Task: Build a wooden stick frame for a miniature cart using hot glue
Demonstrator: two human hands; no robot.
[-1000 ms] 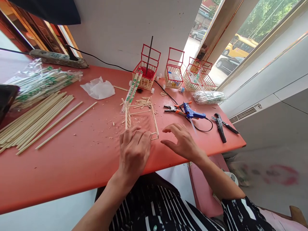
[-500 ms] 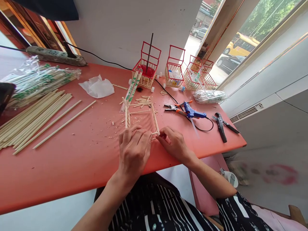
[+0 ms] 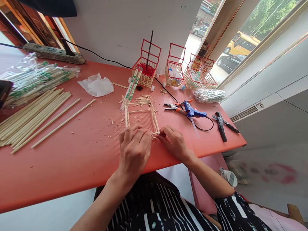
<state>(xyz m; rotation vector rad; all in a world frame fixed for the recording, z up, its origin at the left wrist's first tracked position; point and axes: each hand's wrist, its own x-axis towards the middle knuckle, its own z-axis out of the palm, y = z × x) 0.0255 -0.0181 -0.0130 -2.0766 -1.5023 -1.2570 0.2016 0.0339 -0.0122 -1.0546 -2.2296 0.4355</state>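
A small frame of pale wooden sticks (image 3: 154, 117) stands on the red table in front of me, with slatted left and right sides and a crossbar at the back. My left hand (image 3: 134, 144) is closed over its near left part and hides that corner. At the near right corner, my right hand (image 3: 174, 142) pinches the frame with thumb and forefinger. A short stick bridges the gap between my two hands along the near side. Short cut sticks (image 3: 142, 100) lie just behind the frame, and small wood crumbs are scattered around it.
Long sticks (image 3: 36, 115) lie at left beside plastic-wrapped bundles (image 3: 43, 78). To the right are a blue glue gun (image 3: 193, 110), orange-handled pliers (image 3: 176, 107) and black pliers (image 3: 220, 126). Red-rimmed stick carts (image 3: 145, 70) stand along the back. A power strip (image 3: 54, 54) sits back left.
Both hands stay at the near side of the frame with almost no movement. The whole view has shifted very slightly.
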